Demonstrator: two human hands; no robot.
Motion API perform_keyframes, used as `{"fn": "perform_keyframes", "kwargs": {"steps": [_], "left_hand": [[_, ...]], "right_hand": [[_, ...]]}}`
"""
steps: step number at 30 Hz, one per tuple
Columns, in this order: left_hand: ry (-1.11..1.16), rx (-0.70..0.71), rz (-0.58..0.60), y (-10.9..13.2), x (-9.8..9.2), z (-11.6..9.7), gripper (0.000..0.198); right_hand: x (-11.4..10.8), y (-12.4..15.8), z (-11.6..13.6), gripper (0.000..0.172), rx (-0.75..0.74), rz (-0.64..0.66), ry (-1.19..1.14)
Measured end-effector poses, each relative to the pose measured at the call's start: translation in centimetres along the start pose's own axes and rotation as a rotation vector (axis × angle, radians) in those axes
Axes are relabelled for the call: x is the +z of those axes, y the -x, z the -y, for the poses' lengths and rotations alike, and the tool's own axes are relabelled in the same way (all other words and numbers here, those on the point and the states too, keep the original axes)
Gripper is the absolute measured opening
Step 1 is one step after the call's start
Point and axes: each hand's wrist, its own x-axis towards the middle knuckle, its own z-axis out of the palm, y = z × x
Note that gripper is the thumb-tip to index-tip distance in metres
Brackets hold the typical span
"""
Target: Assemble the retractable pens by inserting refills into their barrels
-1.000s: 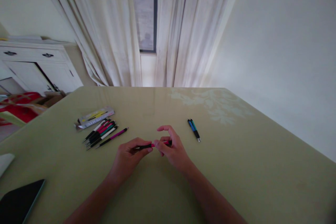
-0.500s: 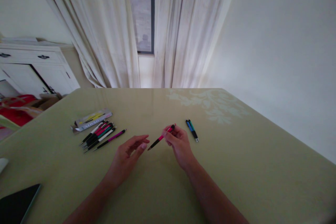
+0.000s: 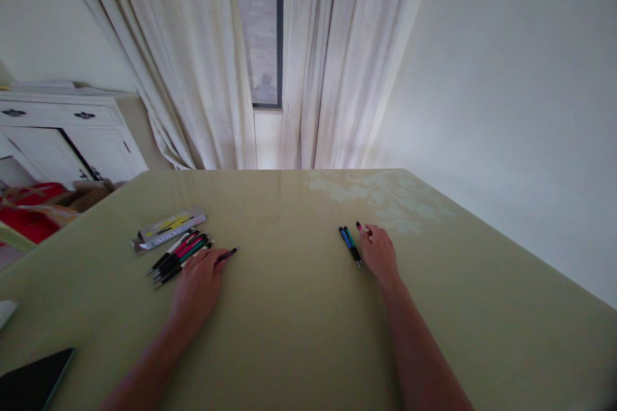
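Observation:
My right hand (image 3: 380, 255) is closed on a pink pen (image 3: 359, 226), low at the table's right side; only its dark-tipped end shows past the fingers. Just left of it lie a blue pen (image 3: 348, 244) and a teal pen (image 3: 351, 239), side by side, with black grips and silver tips. My left hand (image 3: 200, 279) rests at the right edge of a pen pile (image 3: 178, 255) of white, pink, teal and black pens. Its fingers close over a purple pen (image 3: 227, 255), whose dark end pokes out to the right; the rest is hidden beneath the hand.
Behind the pile lies an opened pen box (image 3: 168, 228) on the pale green table (image 3: 289, 321). A dark flat device (image 3: 33, 379) and a white object (image 3: 6, 312) sit at the near left. A wall (image 3: 506, 109) borders the right side.
My right hand has carried the pink pen rightward from the middle to beside the blue and teal pens. My left hand has moved left to the pile and taken hold of the purple pen.

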Motion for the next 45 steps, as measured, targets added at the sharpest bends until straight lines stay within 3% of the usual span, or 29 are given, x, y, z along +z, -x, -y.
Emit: {"fn": "perform_keyframes", "kwargs": {"steps": [5, 9, 10, 12, 14, 16, 20, 23, 28, 30, 33, 36, 45], "left_hand": [[0.280, 0.060, 0.007, 0.5, 0.1, -2.3, 0.036], [0.426, 0.128, 0.090, 2.0, -0.1, -5.6, 0.029], [0.455, 0.149, 0.116, 2.3, -0.1, -6.2, 0.026], [0.509, 0.193, 0.182, 2.9, -0.1, -7.2, 0.020], [0.549, 0.212, 0.210, 3.2, -0.1, -7.6, 0.016], [0.564, 0.210, 0.203, 3.2, -0.1, -7.6, 0.014], [0.542, 0.220, 0.163, 2.8, -0.2, -7.1, 0.014], [0.520, 0.217, 0.134, 2.6, -0.4, -6.9, 0.016], [0.534, 0.085, 0.230, 2.8, -0.4, -6.7, 0.035], [0.560, 0.047, 0.260, 2.8, -0.4, -6.8, 0.033], [0.546, 0.103, 0.233, 2.8, -0.3, -6.9, 0.027], [0.487, 0.095, 0.196, 2.7, 0.0, -6.6, 0.033], [0.361, 0.132, 0.230, 2.8, -0.1, -6.5, 0.033]], "right_hand": [[0.2, 0.1, 0.1, 0.033, -0.046, -0.002, 0.029], [0.3, 2.1, 3.8, 0.032, -0.187, -0.010, -0.121], [0.5, 3.1, 5.1, 0.033, -0.231, 0.082, -0.253], [1.2, 5.5, 8.0, 0.033, -0.294, 0.406, -0.504], [1.8, 7.6, 10.2, 0.027, -0.439, 0.701, -0.573], [2.1, 8.8, 11.3, 0.016, -0.545, 0.786, -0.546], [2.0, 8.3, 10.6, 0.018, -0.468, 0.701, -0.528], [1.7, 7.6, 9.8, 0.016, -0.452, 0.737, -0.519], [1.5, 7.7, 10.2, 0.016, -0.558, 0.739, -0.497], [1.5, 7.8, 10.4, 0.015, -0.543, 0.695, -0.499], [1.5, 7.9, 10.5, 0.012, -0.491, 0.667, -0.503], [1.6, 8.0, 10.5, 0.009, -0.515, 0.701, -0.497], [1.9, 8.4, 10.6, 0.008, -0.531, 0.662, -0.499]]}}
